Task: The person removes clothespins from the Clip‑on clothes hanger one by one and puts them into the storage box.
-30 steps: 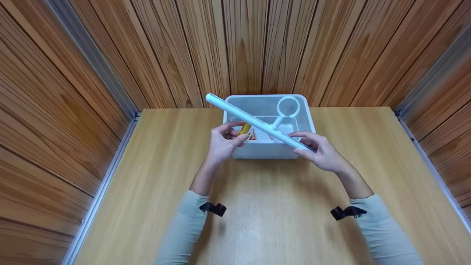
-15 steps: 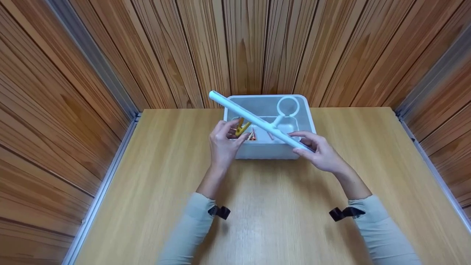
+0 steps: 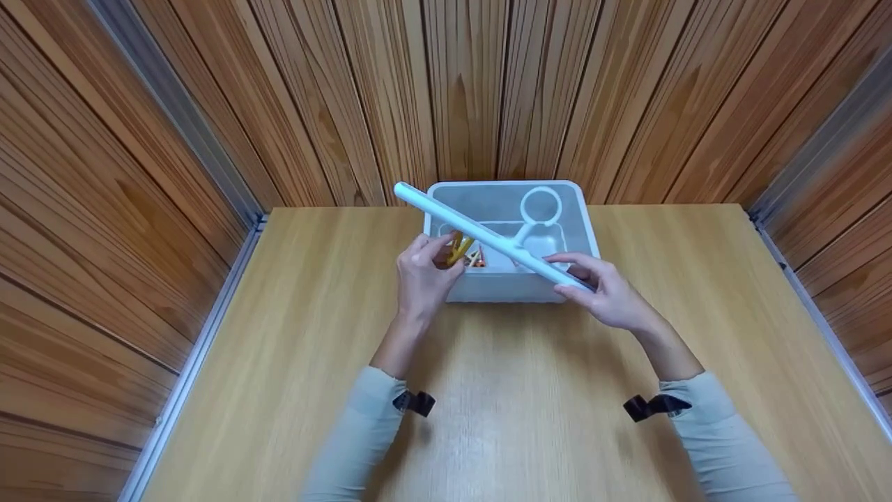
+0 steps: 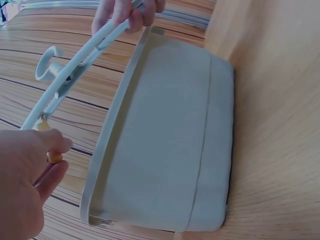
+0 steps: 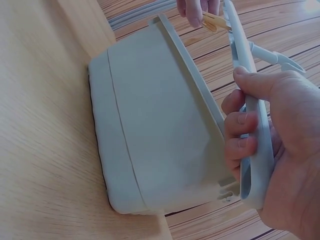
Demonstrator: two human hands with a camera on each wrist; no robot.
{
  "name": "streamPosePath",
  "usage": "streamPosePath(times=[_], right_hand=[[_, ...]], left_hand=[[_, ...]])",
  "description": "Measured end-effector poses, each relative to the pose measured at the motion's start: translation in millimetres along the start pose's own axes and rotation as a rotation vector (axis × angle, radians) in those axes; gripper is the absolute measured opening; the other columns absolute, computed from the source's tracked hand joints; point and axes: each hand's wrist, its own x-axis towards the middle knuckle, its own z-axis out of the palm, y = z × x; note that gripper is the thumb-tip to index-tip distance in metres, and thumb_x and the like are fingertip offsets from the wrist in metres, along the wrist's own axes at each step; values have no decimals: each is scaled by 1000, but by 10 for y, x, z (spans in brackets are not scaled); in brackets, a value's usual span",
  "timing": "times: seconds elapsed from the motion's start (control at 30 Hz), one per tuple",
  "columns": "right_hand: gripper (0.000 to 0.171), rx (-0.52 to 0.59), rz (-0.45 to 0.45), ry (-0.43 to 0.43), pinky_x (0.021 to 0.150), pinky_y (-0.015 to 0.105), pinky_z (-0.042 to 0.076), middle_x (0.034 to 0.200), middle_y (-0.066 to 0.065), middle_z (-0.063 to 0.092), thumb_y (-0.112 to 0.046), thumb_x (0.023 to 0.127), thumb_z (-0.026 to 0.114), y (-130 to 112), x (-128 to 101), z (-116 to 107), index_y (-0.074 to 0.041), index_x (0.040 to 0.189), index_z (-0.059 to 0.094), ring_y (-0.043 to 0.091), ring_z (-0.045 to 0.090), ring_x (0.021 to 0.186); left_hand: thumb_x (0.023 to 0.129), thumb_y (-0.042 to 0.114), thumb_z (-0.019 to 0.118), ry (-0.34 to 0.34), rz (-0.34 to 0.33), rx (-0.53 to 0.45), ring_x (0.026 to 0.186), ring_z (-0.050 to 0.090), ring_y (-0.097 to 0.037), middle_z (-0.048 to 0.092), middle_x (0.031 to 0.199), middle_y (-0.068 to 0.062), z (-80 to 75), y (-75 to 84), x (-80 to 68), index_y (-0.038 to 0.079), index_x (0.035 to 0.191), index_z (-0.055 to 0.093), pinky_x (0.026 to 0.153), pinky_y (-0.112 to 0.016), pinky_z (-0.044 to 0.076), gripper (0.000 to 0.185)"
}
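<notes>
My left hand [image 3: 423, 277] pinches a yellow clothespin [image 3: 460, 249] between thumb and fingers, just under the left half of a pale blue plastic hanger bar [image 3: 481, 231] with a ring-shaped hook. In the right wrist view the clothespin [image 5: 215, 21] meets the bar's underside; whether it is clipped on I cannot tell. My right hand [image 3: 601, 289] grips the bar's lower right end, thumb on one side and fingers curled round the other. The bar slants over a white plastic bin [image 3: 505, 287], its left end higher.
Inside the bin, small coloured pieces [image 3: 477, 258] lie near the front left, partly hidden, beside a shallow tray-like compartment [image 3: 545, 244]. The bin stands at the back of the wooden table [image 3: 488, 390], close to a wood-plank wall [image 3: 460, 84].
The left hand has turned the clothespin beneath the bar, so its two arms show apart. Over the last half second the bar's left end has dipped slightly; the right hand keeps its grip.
</notes>
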Motion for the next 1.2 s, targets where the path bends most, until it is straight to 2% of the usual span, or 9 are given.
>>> streamPosePath(times=[0.07,0.27,0.4,0.7,0.83,0.93,1.0,1.07,1.2], right_hand=[[41,2,-7,-1,78,25,62,120,21,72,2,106,71,-2,-5,-2,2,148,66,8,68,95],[41,-4,3,6,78,23,60,116,3,73,1,107,71,4,-20,-14,1,147,67,8,68,94],[40,-1,10,0,78,23,58,115,0,72,0,107,71,3,-31,-18,1,147,67,9,66,93],[40,10,0,-13,80,23,58,114,11,73,1,107,70,15,-41,-28,1,147,67,9,66,94],[39,25,-18,-18,79,22,58,112,14,73,3,107,70,9,-43,-31,1,146,68,7,66,93],[39,56,-43,-23,77,22,58,108,6,76,6,105,70,9,-41,-27,5,144,67,6,69,91],[39,73,-60,-26,76,21,57,108,-4,77,9,104,69,14,-42,-25,7,144,66,6,70,91],[40,82,-71,-32,75,21,56,107,-11,76,10,104,68,19,-42,-28,9,143,66,6,70,90],[40,71,-62,-37,74,21,55,106,-13,75,8,104,69,33,-48,-42,6,145,66,7,68,88]], left_hand=[[91,4,92,-26,-37,-35,96,85,-28,78,104,-15,-23,5,12,0,126,84,89,-37,71,37],[92,6,92,-111,-205,-211,96,83,-27,83,110,-17,-79,8,49,3,127,85,90,-38,71,36],[92,7,92,-169,-260,-285,95,82,-24,85,112,-16,-102,-19,59,5,128,85,89,-35,70,37],[92,3,91,-287,-310,-443,82,71,-14,83,103,-18,-169,-80,89,3,127,85,77,-20,62,36],[92,5,91,-329,-327,-504,79,68,-13,79,96,-11,-186,-111,100,2,127,85,72,-20,59,36],[90,5,92,-354,-332,-539,77,69,-10,78,92,-4,-190,-130,106,0,126,84,71,-20,59,37],[89,3,92,-363,-330,-554,76,71,-8,79,91,-3,-190,-136,107,-2,126,84,70,-19,60,38],[89,1,91,-366,-322,-557,76,72,-8,80,91,-8,-191,-133,108,-5,124,83,70,-19,60,37],[91,-2,90,-341,-281,-522,79,72,-8,83,99,-20,-181,-109,99,-6,122,83,73,-19,61,33]])
